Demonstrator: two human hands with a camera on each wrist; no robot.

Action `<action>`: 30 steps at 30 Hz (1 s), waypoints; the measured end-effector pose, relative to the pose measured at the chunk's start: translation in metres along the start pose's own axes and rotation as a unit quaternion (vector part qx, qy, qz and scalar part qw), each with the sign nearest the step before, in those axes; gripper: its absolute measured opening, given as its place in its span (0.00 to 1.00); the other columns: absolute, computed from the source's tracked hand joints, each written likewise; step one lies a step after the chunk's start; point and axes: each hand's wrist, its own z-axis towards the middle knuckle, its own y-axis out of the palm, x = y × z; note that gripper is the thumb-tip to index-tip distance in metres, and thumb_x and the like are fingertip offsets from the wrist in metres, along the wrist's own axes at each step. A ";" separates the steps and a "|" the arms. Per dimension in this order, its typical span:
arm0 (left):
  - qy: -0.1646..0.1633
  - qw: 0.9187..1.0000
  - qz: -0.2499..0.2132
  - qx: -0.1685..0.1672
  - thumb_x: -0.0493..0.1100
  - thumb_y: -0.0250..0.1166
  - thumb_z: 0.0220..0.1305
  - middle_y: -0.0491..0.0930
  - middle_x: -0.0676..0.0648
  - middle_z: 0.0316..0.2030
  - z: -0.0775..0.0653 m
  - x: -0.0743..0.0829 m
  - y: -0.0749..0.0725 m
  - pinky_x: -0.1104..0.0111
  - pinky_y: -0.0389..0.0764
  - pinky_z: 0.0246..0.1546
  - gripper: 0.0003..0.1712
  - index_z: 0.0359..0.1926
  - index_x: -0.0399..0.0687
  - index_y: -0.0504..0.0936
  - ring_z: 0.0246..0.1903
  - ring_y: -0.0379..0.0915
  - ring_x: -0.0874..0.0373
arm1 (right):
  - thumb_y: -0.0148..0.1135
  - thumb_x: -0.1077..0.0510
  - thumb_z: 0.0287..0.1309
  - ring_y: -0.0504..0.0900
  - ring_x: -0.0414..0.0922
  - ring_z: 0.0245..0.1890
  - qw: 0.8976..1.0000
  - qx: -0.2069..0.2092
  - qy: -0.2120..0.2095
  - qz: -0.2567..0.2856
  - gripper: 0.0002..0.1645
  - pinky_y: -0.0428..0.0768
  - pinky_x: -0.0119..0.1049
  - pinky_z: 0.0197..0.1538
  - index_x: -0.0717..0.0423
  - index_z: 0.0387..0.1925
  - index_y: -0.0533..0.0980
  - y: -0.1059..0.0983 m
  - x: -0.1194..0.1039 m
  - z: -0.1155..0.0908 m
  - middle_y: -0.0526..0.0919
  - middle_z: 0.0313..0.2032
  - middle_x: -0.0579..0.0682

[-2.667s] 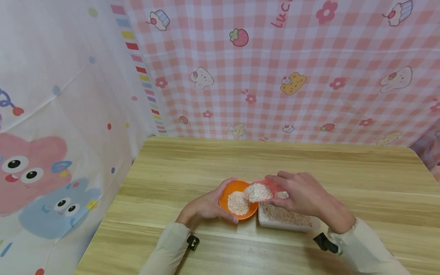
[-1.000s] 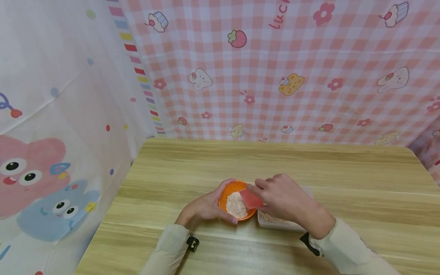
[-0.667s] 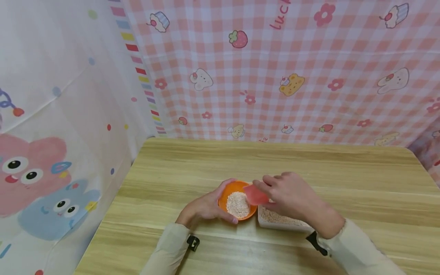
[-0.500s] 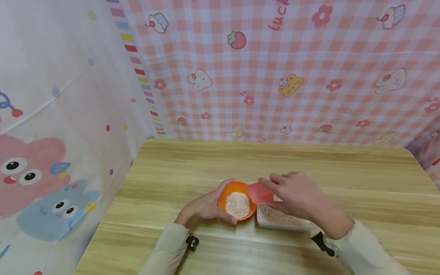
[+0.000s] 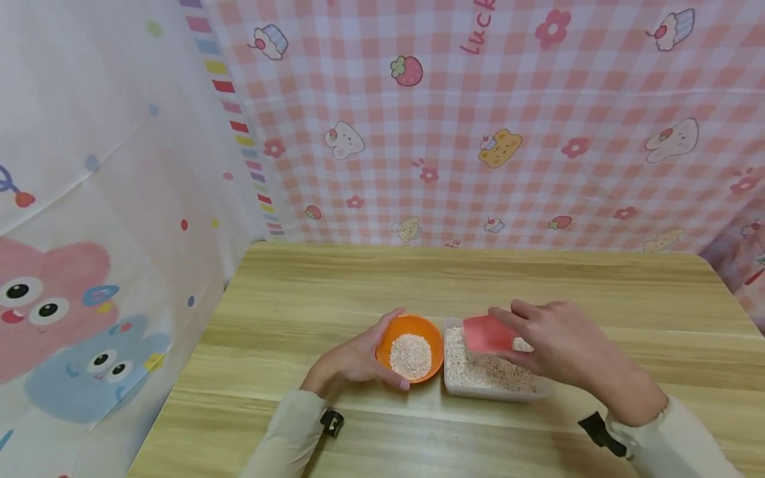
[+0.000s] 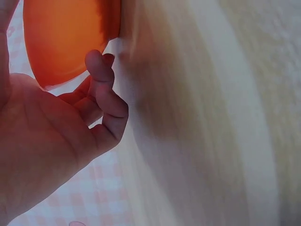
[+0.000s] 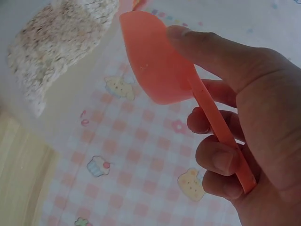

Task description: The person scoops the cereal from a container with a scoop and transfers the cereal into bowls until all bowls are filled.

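Note:
My left hand [image 5: 358, 358] holds the orange bowl [image 5: 420, 322] by its left side, thumb at the near edge and fingers at the far edge. A mound of pale oat-like flakes [image 5: 410, 356] lies in it. To the bowl's right stands a translucent box [image 5: 496, 393], well filled with the same flakes [image 5: 487, 373]. My right hand [image 5: 564, 342] grips a pink scoop [image 5: 487, 333] over the box. In the right wrist view, fingers wrap the scoop's handle [image 7: 218, 122] and the thumb rests against its head.
Everything stands on a wood-grain table [image 5: 335, 285]. A pink checked cloth [image 5: 382, 99] hangs behind its far edge, and a white cartoon-printed cloth [image 5: 149, 265] hangs at the left.
The scoop, heaped with flakes at the bowl's edge earlier, was tipped over the bowl and has moved right to above the box. The bowl's mound looks wider; my left hand stays put.

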 end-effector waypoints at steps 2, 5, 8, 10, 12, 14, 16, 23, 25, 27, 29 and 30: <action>0.004 1.000 0.000 0.002 0.52 0.83 0.41 0.54 0.49 0.75 0.000 0.000 0.000 0.49 0.50 0.73 0.73 0.79 0.64 0.42 0.73 0.51 0.51 | 0.81 0.43 0.38 0.53 0.32 0.14 1.000 0.001 0.000 -0.003 0.34 0.55 0.26 0.19 0.52 0.48 0.83 0.001 0.002 -0.005 0.73 0.26 0.42; 0.007 1.000 0.007 0.012 0.53 0.83 0.41 0.54 0.47 0.75 -0.002 0.003 -0.002 0.48 0.51 0.73 0.73 0.79 0.62 0.42 0.73 0.52 0.50 | 0.81 0.43 0.38 0.53 0.32 0.14 1.000 -0.012 0.010 -0.002 0.34 0.55 0.26 0.19 0.53 0.49 0.83 0.002 0.005 -0.011 0.74 0.26 0.42; 0.013 0.999 0.031 0.031 0.55 0.82 0.43 0.58 0.43 0.71 -0.003 0.006 -0.005 0.46 0.56 0.70 0.71 0.79 0.60 0.43 0.69 0.56 0.48 | 0.81 0.43 0.38 0.54 0.32 0.14 0.999 -0.027 0.025 -0.001 0.34 0.55 0.26 0.18 0.53 0.48 0.83 0.002 0.006 -0.017 0.74 0.26 0.42; 0.019 0.997 0.050 0.050 0.57 0.81 0.44 0.62 0.42 0.68 -0.005 0.008 -0.007 0.46 0.62 0.68 0.69 0.79 0.59 0.44 0.66 0.59 0.47 | 0.82 0.44 0.37 0.54 0.32 0.14 0.999 -0.038 0.036 0.001 0.34 0.56 0.26 0.18 0.53 0.48 0.83 0.002 0.007 -0.021 0.73 0.26 0.42; 0.026 0.994 0.072 0.074 0.59 0.80 0.46 0.63 0.42 0.65 -0.006 0.012 -0.007 0.46 0.66 0.64 0.67 0.78 0.62 0.46 0.64 0.60 0.47 | 0.82 0.45 0.38 0.55 0.32 0.14 0.998 -0.052 0.045 0.003 0.34 0.56 0.27 0.19 0.53 0.48 0.83 0.002 0.008 -0.024 0.74 0.26 0.42; 0.031 0.990 0.089 0.100 0.60 0.79 0.46 0.63 0.42 0.66 -0.007 0.016 -0.006 0.46 0.68 0.62 0.65 0.78 0.66 0.47 0.64 0.59 0.48 | 0.82 0.45 0.37 0.55 0.32 0.14 0.997 -0.065 0.052 0.004 0.34 0.57 0.27 0.18 0.52 0.48 0.83 0.003 0.010 -0.026 0.74 0.27 0.41; 0.037 0.986 0.105 0.125 0.62 0.79 0.45 0.61 0.42 0.67 -0.008 0.022 -0.005 0.46 0.68 0.61 0.64 0.77 0.71 0.48 0.64 0.57 0.48 | 0.82 0.44 0.38 0.55 0.32 0.14 0.996 -0.075 0.055 0.003 0.34 0.57 0.28 0.18 0.52 0.48 0.83 0.004 0.011 -0.029 0.73 0.26 0.41; 0.076 0.979 0.122 0.147 0.62 0.79 0.44 0.63 0.47 0.67 -0.008 0.042 0.007 0.43 0.67 0.61 0.60 0.75 0.74 0.54 0.66 0.54 0.48 | 0.81 0.43 0.38 0.56 0.32 0.14 0.994 -0.090 0.062 0.001 0.33 0.58 0.29 0.18 0.52 0.47 0.83 0.008 0.013 -0.033 0.71 0.25 0.39; 0.088 0.978 0.123 0.142 0.62 0.79 0.45 0.64 0.49 0.66 -0.006 0.045 0.010 0.44 0.66 0.63 0.59 0.75 0.72 0.56 0.66 0.54 0.49 | 0.81 0.43 0.38 0.56 0.33 0.14 0.993 -0.099 0.065 0.003 0.33 0.59 0.29 0.18 0.52 0.48 0.83 0.008 0.013 -0.033 0.71 0.25 0.39; 0.098 0.978 0.123 0.135 0.62 0.79 0.45 0.66 0.50 0.64 -0.005 0.048 0.013 0.46 0.67 0.63 0.57 0.74 0.70 0.58 0.65 0.56 0.51 | 0.81 0.43 0.39 0.57 0.33 0.14 0.992 -0.109 0.067 0.006 0.33 0.59 0.29 0.19 0.52 0.48 0.83 0.009 0.013 -0.033 0.71 0.26 0.39; 0.109 0.978 0.125 0.128 0.63 0.79 0.45 0.69 0.50 0.62 -0.002 0.050 0.015 0.50 0.68 0.62 0.57 0.74 0.67 0.59 0.63 0.59 0.52 | 0.81 0.44 0.39 0.57 0.33 0.14 0.991 -0.116 0.068 0.008 0.34 0.60 0.29 0.19 0.52 0.49 0.82 0.009 0.013 -0.033 0.72 0.26 0.40; 0.112 0.978 0.125 0.124 0.63 0.79 0.45 0.70 0.50 0.60 -0.002 0.052 0.016 0.52 0.69 0.61 0.57 0.74 0.66 0.60 0.61 0.61 0.53 | 0.81 0.44 0.39 0.57 0.33 0.14 0.991 -0.118 0.069 0.008 0.33 0.60 0.29 0.19 0.52 0.49 0.82 0.009 0.013 -0.033 0.72 0.26 0.40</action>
